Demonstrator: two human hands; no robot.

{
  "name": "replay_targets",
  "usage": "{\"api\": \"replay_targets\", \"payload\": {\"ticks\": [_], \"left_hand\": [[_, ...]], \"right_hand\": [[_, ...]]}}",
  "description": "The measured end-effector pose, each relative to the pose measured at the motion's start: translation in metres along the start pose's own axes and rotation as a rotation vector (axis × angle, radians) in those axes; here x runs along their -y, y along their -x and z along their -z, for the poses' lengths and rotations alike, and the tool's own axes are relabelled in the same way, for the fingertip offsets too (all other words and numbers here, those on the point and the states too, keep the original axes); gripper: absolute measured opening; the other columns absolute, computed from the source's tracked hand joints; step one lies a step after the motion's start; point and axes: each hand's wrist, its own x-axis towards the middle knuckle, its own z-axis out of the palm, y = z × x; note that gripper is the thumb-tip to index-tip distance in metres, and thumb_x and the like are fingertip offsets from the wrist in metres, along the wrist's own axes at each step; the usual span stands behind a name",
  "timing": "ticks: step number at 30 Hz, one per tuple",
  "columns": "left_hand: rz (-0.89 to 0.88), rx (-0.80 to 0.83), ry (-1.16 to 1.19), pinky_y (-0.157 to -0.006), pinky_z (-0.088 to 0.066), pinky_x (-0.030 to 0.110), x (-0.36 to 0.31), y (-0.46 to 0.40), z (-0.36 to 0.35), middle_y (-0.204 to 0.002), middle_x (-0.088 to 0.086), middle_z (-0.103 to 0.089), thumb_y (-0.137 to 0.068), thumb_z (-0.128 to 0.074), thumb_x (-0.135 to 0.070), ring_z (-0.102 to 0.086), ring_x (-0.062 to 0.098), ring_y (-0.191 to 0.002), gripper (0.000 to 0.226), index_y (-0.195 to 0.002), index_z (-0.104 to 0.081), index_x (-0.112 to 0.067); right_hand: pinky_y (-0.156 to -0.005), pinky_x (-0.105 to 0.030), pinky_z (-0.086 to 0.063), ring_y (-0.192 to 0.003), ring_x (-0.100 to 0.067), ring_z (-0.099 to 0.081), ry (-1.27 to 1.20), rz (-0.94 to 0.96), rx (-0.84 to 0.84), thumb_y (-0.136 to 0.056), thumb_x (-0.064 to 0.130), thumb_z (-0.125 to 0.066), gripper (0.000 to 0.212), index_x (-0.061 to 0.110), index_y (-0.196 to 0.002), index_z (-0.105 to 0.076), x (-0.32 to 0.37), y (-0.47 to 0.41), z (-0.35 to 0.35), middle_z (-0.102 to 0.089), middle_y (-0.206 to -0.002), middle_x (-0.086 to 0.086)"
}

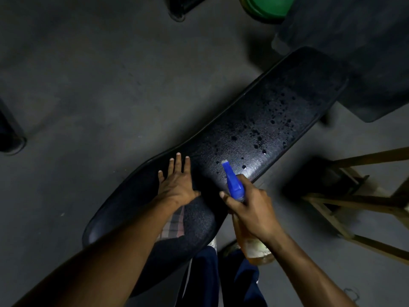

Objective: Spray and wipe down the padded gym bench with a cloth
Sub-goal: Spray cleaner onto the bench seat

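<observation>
Right hand closed around spray bottle, nozzle aimed at droplet-speckled bench, left hand open, flat on padding, checked cloth under forearm.

Bench pad seen from above, with both hands at its near half.
The left hand is laid flat, fingers spread, on the black bench; a checked cloth is partly hidden under the forearm. A spray bottle is gripped by the right hand, nozzle aimed at the droplet-speckled pad.
</observation>
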Motion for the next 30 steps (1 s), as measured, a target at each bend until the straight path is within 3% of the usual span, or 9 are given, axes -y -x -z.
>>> {"api": "replay_targets", "payload": {"ticks": [5, 9, 14, 18, 25, 30], "left_hand": [[-0.001, -0.009, 0.019, -0.121, -0.007, 0.059, 0.002, 0.001, -0.001, -0.164, 0.001, 0.025, -0.077, -0.073, -0.057, 0.014, 0.024, -0.153, 0.122, -0.158, 0.012, -0.023], [-0.004, -0.009, 0.021, -0.121, -0.006, 0.058, 0.002, 0.003, -0.001, -0.164, 0.003, 0.025, -0.079, -0.072, -0.057, 0.014, 0.024, -0.153, 0.121, -0.158, 0.011, -0.021], [0.006, -0.026, 0.031, -0.123, -0.003, 0.053, -0.002, 0.007, 0.002, -0.165, 0.005, 0.022, -0.080, -0.071, -0.057, 0.011, 0.025, -0.154, 0.119, -0.158, 0.010, -0.018], [-0.001, -0.052, 0.029, -0.124, -0.003, 0.050, -0.007, 0.007, 0.000, -0.166, 0.007, 0.019, -0.080, -0.070, -0.059, 0.009, 0.024, -0.154, 0.119, -0.158, 0.009, -0.016], [0.011, -0.100, 0.060, -0.124, -0.003, 0.046, -0.031, 0.016, -0.012, -0.167, 0.006, 0.015, -0.081, -0.067, -0.059, 0.007, 0.023, -0.154, 0.116, -0.159, 0.006, -0.015], [0.059, -0.119, 0.123, -0.125, -0.001, 0.044, -0.061, 0.032, -0.027, -0.167, 0.005, 0.014, -0.082, -0.065, -0.060, 0.007, 0.022, -0.154, 0.113, -0.159, 0.005, -0.015]], "right_hand": [[-0.074, -0.045, -0.059, -0.069, -0.022, -0.075, -0.015, 0.010, 0.062, -0.086, 0.065, -0.061, 0.036, 0.034, -0.101, -0.051, -0.019, 0.010, -0.011, -0.070, -0.069, 0.000], [-0.075, -0.044, -0.058, -0.072, -0.019, -0.075, 0.000, -0.003, 0.046, -0.085, 0.070, -0.060, 0.042, 0.034, -0.108, -0.054, -0.034, 0.019, -0.007, -0.071, -0.073, 0.001], [-0.065, -0.034, -0.049, -0.062, -0.003, -0.060, 0.051, 0.008, 0.023, -0.089, 0.057, -0.071, 0.028, 0.045, -0.102, -0.050, -0.042, 0.021, 0.009, -0.063, -0.066, 0.010], [-0.077, -0.039, -0.059, -0.075, -0.012, -0.075, 0.014, -0.017, 0.002, -0.082, 0.068, -0.062, 0.040, 0.040, -0.109, -0.053, -0.045, 0.018, 0.021, -0.074, -0.073, 0.006], [-0.081, -0.047, -0.059, -0.079, -0.015, -0.077, -0.143, 0.077, 0.016, -0.092, 0.042, -0.079, 0.028, 0.031, -0.107, -0.058, -0.050, 0.009, 0.045, -0.075, -0.082, 0.007], [-0.082, -0.046, -0.058, -0.082, -0.020, -0.074, -0.177, 0.126, 0.024, -0.091, 0.041, -0.079, 0.032, 0.027, -0.112, -0.058, -0.046, 0.005, 0.071, -0.073, -0.082, 0.001]]}}
